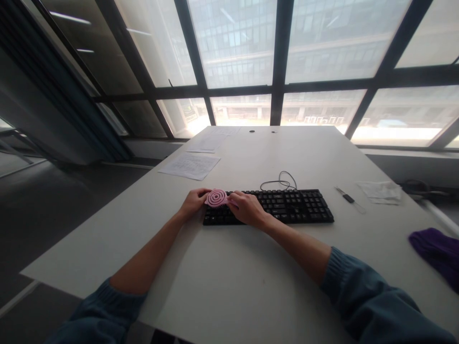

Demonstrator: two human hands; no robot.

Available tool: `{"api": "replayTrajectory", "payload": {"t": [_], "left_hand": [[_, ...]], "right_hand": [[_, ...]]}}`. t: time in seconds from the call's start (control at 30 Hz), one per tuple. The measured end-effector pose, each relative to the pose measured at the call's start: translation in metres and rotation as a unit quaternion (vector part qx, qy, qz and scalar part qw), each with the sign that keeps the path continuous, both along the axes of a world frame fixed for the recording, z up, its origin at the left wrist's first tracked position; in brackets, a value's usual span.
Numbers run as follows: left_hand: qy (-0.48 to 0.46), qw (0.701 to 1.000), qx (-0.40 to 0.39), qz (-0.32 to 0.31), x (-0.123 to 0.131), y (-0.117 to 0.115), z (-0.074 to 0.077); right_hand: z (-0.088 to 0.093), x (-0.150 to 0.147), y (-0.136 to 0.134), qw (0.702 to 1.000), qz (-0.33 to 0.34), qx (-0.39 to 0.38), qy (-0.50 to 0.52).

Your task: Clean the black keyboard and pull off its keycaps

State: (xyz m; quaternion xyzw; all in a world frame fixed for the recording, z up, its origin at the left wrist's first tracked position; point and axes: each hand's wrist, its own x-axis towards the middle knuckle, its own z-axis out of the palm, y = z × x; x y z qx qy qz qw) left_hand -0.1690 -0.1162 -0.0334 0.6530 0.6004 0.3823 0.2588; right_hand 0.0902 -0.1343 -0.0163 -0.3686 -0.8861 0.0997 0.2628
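Note:
A black keyboard (pixel 301 206) lies across the white table in front of me. Over its left part is a pink brush (pixel 217 198) with a round, spiral-patterned head, its bristle side down toward the keys. My right hand (pixel 247 208) is closed around the brush's short handle, just right of the head. At the keyboard's left end, my left hand (pixel 193 203) has its fingers bent around the corner. Its fingertips come close to the brush head's left edge; whether they touch it I cannot tell.
The keyboard's thin black cable (pixel 283 181) loops behind it. Printed sheets of paper (pixel 190 166) lie at the table's left side. To the right are a small black-handled tool (pixel 347 197), a white tissue (pixel 380 192) and a purple cloth (pixel 435 253). Large windows stand beyond the table (pixel 229 282).

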Motion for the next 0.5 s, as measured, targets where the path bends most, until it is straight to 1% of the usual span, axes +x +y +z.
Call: {"api": "replayTrajectory", "payload": {"t": [0.13, 0.3, 0.4, 0.5], "left_hand": [[0.002, 1.000, -0.009, 0.010, -0.0027, 0.0008, -0.0029], [0.010, 1.000, -0.019, 0.018, -0.0011, -0.0007, -0.0013], [0.002, 1.000, -0.020, 0.023, 0.0002, -0.0012, -0.0006], [0.000, 1.000, -0.021, 0.022, -0.0003, -0.0007, -0.0012]], "right_hand": [[-0.0016, 0.0009, 0.0005, 0.998, 0.059, 0.012, 0.004], [-0.0059, 0.0010, 0.0026, 0.994, 0.106, 0.028, 0.029], [-0.0080, 0.0007, 0.0034, 0.992, 0.116, 0.031, 0.037], [-0.0082, 0.0005, 0.0032, 0.993, 0.112, 0.029, 0.036]]}}
